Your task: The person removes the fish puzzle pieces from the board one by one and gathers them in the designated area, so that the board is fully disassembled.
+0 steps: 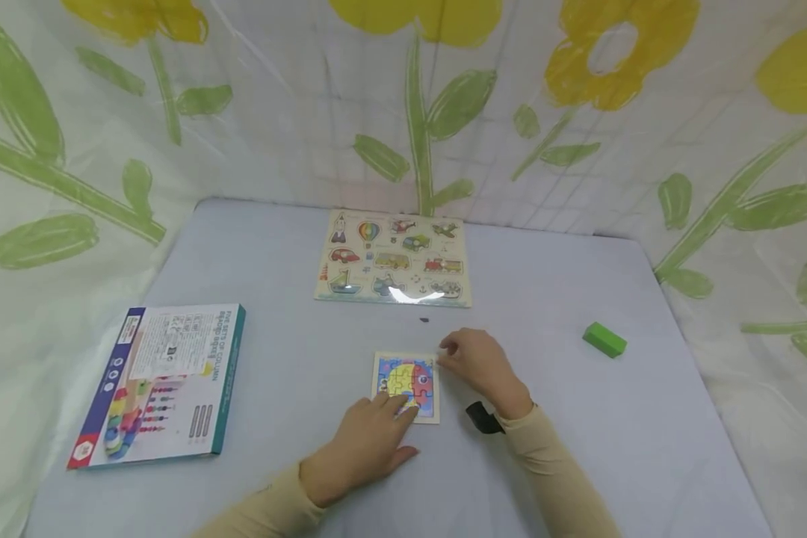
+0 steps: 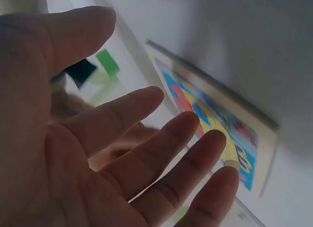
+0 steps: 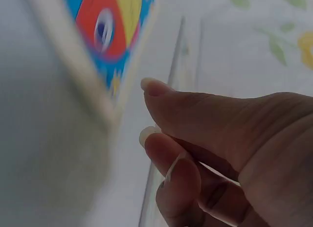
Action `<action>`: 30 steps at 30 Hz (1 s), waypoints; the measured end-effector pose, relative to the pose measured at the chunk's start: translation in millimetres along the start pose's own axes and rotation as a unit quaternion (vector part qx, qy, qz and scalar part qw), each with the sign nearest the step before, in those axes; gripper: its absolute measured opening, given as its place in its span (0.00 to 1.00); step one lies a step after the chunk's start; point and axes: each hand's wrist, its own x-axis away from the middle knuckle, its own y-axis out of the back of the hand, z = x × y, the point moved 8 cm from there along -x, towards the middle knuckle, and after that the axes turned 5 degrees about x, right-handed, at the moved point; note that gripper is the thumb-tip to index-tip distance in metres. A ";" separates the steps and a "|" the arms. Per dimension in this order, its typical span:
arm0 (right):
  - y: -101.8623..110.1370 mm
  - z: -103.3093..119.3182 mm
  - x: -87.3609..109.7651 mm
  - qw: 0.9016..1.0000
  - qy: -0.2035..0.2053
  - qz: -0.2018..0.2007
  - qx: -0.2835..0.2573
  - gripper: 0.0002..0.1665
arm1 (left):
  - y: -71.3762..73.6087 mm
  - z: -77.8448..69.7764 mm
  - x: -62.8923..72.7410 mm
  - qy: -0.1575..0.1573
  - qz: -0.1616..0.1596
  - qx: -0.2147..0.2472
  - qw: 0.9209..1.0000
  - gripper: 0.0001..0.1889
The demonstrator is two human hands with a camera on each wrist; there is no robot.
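Observation:
A small square jigsaw puzzle [image 1: 425, 379], a yellow and red fish on blue in a pale frame, lies flat on the table. My left hand [image 1: 370, 432] reaches over its lower left part, fingers extended; the left wrist view shows the spread fingers [image 2: 146, 158] in front of the puzzle [image 2: 215, 114]. At the puzzle's upper right corner is my right hand [image 1: 480, 366]. Seen from the right wrist, its fingers [image 3: 178, 188] are bent, with a small gap between thumb and index finger and nothing in it. The framed puzzle [image 3: 105, 36] sits just beyond those fingertips.
A picture board of vehicles [image 1: 393, 258] lies at the back, with a small dark piece [image 1: 424, 320] in front of it. On the left is a boxed bead set [image 1: 168, 381]. A green block [image 1: 604, 340] stands at right. Flowered sheeting [image 1: 296, 112] hangs behind the table.

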 end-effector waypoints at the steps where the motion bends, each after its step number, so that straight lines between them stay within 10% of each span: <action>1: -4.5 9.9 -2.3 1.000 0.007 0.017 -0.012 0.16 | -2.2 -3.9 -0.4 -0.002 0.009 -0.009 1.000 0.29; 11: -37.0 73.6 -11.3 0.996 0.048 0.068 -0.035 0.22 | -9.7 -18.5 1.4 -0.018 -0.003 -0.077 0.997 0.35; 30: -48.9 66.0 -12.3 0.992 0.007 0.060 -0.115 0.16 | -12.2 7.3 12.7 -0.029 -0.029 -0.014 0.999 0.31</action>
